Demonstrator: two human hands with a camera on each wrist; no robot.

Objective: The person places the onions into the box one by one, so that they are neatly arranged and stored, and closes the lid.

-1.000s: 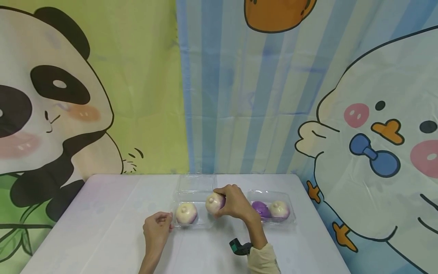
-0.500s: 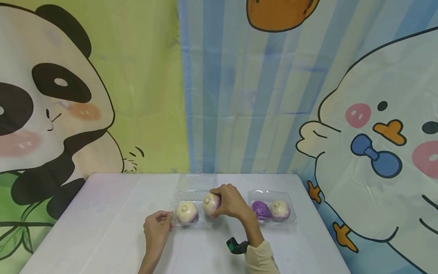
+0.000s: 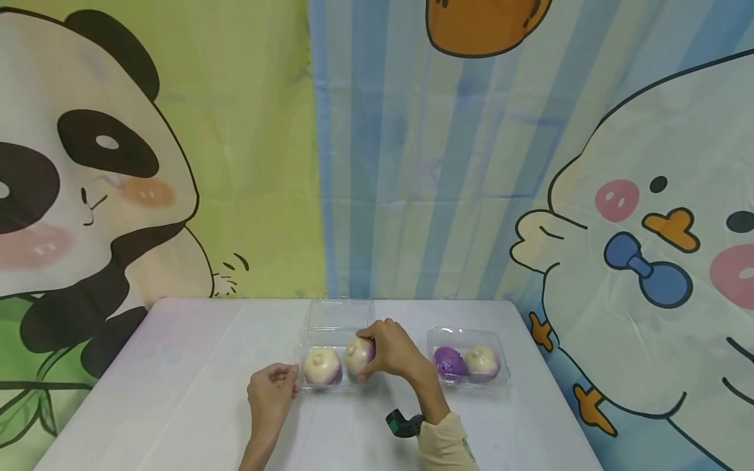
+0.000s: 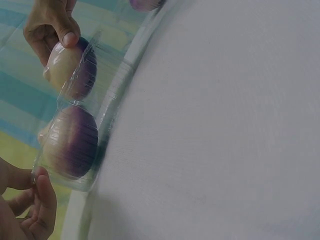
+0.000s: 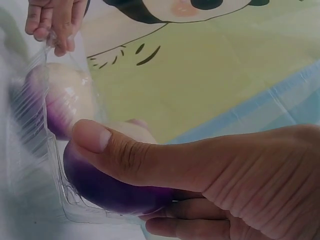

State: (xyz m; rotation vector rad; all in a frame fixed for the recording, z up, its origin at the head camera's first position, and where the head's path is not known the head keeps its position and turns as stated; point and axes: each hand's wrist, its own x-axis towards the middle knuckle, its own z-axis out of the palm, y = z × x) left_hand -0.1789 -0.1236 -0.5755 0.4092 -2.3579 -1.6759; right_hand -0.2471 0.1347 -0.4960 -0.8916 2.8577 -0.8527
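My right hand (image 3: 396, 350) grips a round white-and-purple turnip-like vegetable (image 3: 359, 355) by its side, with the thumb in front. This piece is in the right half of an open clear plastic box (image 3: 336, 337), its lower part behind the box wall in the left wrist view. A second turnip-like piece (image 3: 322, 366) sits in the left half, nub facing up. At the box's left end, my left hand (image 3: 271, 390) pinches the rim between thumb and finger. In the right wrist view, the thumb (image 5: 92, 136) lies across the held piece's purple side.
To the right stands another clear plastic box (image 3: 468, 337) holding a purple piece (image 3: 450, 362) and a white-topped piece (image 3: 483, 362). The first box's lid (image 3: 338, 314) lies folded back toward the table's far edge. A printed curtain (image 3: 383, 196) hangs behind the white table (image 3: 194, 379).
My right hand has moved left and slightly down with the turnip-like vegetable, bringing it beside the other piece in the box. The left hand stays at the rim.
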